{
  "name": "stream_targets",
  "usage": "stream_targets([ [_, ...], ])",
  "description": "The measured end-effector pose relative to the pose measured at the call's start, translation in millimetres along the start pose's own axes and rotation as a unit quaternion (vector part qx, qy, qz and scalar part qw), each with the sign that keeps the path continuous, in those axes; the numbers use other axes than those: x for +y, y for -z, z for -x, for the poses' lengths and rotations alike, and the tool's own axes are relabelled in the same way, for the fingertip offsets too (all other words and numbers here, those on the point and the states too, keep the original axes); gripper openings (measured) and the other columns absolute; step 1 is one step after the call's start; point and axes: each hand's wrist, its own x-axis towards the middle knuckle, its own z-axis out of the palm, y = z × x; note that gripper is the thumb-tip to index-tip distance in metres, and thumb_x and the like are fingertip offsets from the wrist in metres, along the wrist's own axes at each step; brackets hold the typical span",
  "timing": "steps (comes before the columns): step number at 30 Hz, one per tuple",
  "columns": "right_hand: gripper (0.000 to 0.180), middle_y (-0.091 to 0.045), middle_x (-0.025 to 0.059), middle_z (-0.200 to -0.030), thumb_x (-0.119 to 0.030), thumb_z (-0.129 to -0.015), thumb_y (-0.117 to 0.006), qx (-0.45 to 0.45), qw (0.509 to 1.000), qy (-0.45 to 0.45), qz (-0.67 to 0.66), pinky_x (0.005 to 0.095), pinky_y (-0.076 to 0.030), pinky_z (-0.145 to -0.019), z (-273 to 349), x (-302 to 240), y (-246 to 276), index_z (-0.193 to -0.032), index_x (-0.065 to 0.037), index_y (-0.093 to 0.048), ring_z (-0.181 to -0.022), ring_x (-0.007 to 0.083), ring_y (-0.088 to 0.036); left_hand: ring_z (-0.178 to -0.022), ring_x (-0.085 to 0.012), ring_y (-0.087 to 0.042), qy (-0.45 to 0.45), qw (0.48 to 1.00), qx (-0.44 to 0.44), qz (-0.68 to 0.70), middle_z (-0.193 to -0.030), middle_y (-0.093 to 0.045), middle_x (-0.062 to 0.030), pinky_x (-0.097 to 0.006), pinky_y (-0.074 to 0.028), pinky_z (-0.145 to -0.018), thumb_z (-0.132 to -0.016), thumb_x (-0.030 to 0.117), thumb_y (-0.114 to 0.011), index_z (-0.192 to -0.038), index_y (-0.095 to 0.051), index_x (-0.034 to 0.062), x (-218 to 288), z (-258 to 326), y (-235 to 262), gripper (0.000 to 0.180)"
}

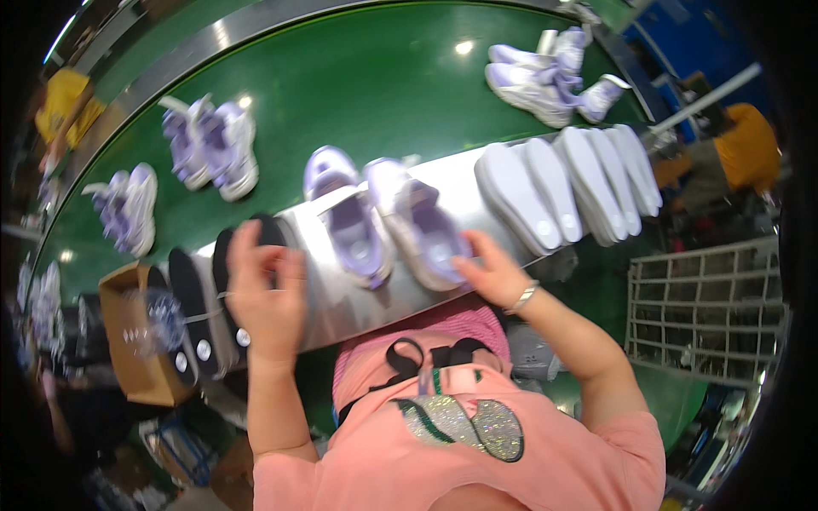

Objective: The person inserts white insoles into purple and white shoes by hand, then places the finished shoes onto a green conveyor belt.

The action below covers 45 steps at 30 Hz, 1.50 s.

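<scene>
Two white and lilac sneakers lie side by side on a metal ledge in front of me, toes pointing away: a left sneaker (351, 228) with a white strip across its opening and a right sneaker (417, 223). My right hand (497, 274) grips the right sneaker near its heel, thumb at the rim and fingers along the outer side. My left hand (268, 294) hovers over the dark insoles (198, 298) to the left, somewhat blurred, its thumb and fingers apart with nothing visible in them. It partly covers the nearest insoles.
White insoles (520, 196) lie in rows on the ledge's right part. More lilac sneakers (226, 149) stand on the green belt (358, 77), with another group (537, 81) at the far right. At left is a cardboard box (136, 341); at right, a wire rack (703, 307). People in yellow (68, 111) and orange (745, 153) work nearby.
</scene>
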Motion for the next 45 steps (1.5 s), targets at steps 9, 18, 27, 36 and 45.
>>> stream_targets([
  [9, 0.04, -0.05, 0.0193, -0.106, -0.028, -0.081, -0.054, -0.112, 0.99, 0.087, 0.004, 0.0356, -0.041, -0.083, -21.1, -10.0, 31.8, -0.11, 0.0, -0.048, -0.094, 0.0311, -0.051, -0.059, -0.036, -0.058, 0.049, 0.94, -0.238, -0.24, -0.071, -0.059, -0.0205, -0.046, -0.045, -0.053, -0.072, 0.007, -0.049, -0.137, -0.01, 0.0156, 29.7, -34.3, -125.9, 0.076],
  [18, 0.034, -0.054, 0.0108, -0.108, -0.015, -0.08, -0.056, 0.119, 0.97, 0.01, 0.213, 0.0304, -0.043, -0.082, -162.3, 74.9, 202.9, -0.112, -0.004, -0.051, -0.098, 0.0206, -0.053, -0.074, -0.0284, -0.057, 0.046, 0.976, 0.011, -0.215, -0.089, -0.059, -0.011, -0.041, -0.041, -0.067, -0.072, 0.024, -0.062, -0.116, -0.044, 0.0043, -33.3, -152.0, -126.3, 0.052],
  [27, 0.051, -0.047, 0.0208, -0.118, -0.01, -0.076, -0.054, 0.186, 0.825, -0.031, 0.533, 0.0338, -0.034, -0.094, -283.5, 270.0, 361.0, -0.123, 0.001, -0.038, -0.108, 0.0297, -0.046, -0.116, -0.0251, -0.038, -0.081, 0.945, -0.096, -0.302, -0.124, -0.041, -0.0131, -0.049, -0.021, -0.095, -0.069, 0.02, -0.062, -0.118, -0.045, 0.0074, -55.5, 5.4, -90.9, 0.053],
  [36, 0.034, -0.055, 0.0203, -0.106, -0.019, -0.078, -0.044, 0.076, 0.82, -0.167, 0.542, 0.0385, -0.037, -0.089, -285.3, 115.3, 276.5, -0.107, -0.005, -0.054, -0.102, 0.0339, -0.051, -0.115, -0.024, -0.039, 0.06, 0.9, -0.113, -0.416, -0.122, -0.044, -0.0116, -0.048, -0.022, -0.095, -0.07, 0.034, -0.063, -0.112, -0.051, 0.0094, -77.7, 20.1, -16.5, 0.05],
  [45, 0.038, -0.051, 0.0186, -0.112, -0.011, -0.078, -0.044, 0.156, 0.925, -0.055, 0.343, 0.0361, -0.036, -0.091, -283.3, 137.0, 306.0, -0.115, -0.003, -0.047, -0.105, 0.0311, -0.048, -0.1, -0.0283, -0.044, -0.097, 0.877, 0.184, -0.433, -0.103, -0.05, -0.0107, -0.044, -0.028, -0.088, -0.07, 0.009, -0.054, -0.102, -0.05, 0.0044, -92.5, 41.8, 99.4, 0.032],
])
